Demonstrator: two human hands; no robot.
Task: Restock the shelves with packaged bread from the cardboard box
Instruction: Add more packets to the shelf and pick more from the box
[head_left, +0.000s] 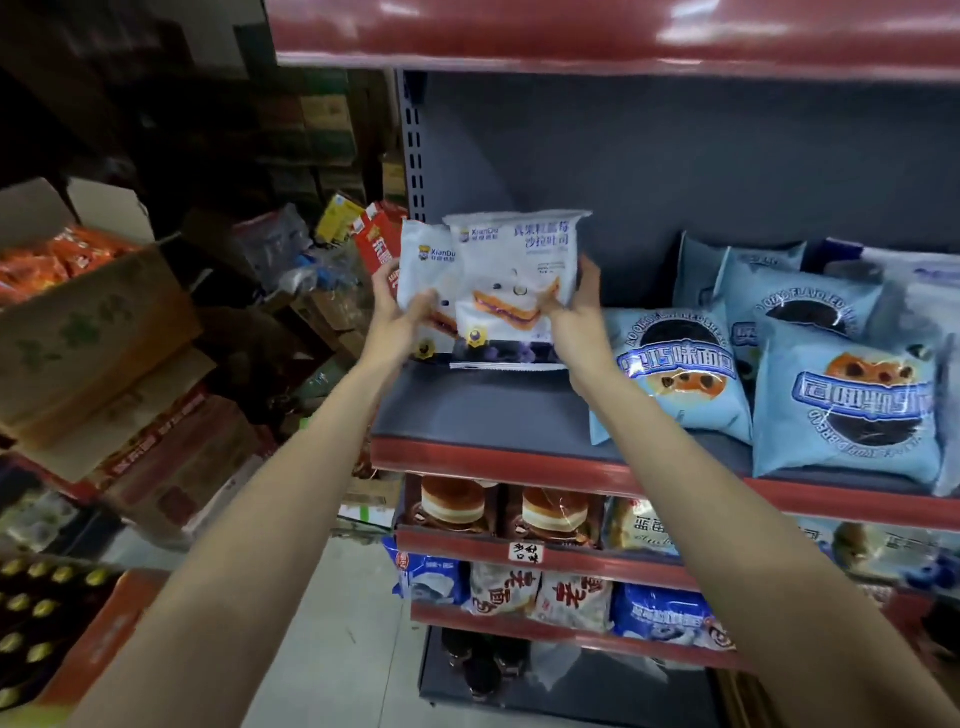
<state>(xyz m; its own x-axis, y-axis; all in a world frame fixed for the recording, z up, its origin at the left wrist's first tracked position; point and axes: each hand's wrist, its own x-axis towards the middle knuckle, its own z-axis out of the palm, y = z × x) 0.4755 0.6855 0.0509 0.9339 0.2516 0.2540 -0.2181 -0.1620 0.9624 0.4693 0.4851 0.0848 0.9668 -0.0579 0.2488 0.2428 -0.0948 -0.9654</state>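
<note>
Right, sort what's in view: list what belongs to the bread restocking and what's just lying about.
Part of the job:
- white bread packs, gripped by left hand and right hand
- grey shelf they stand on
- blue bread bags beside them

Lying about:
- cardboard box of orange packets
- red carton
- crate of bottles

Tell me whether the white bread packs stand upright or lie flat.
Upright: the white bread packs stand on their bottom edges on the shelf, held between both hands.
</note>
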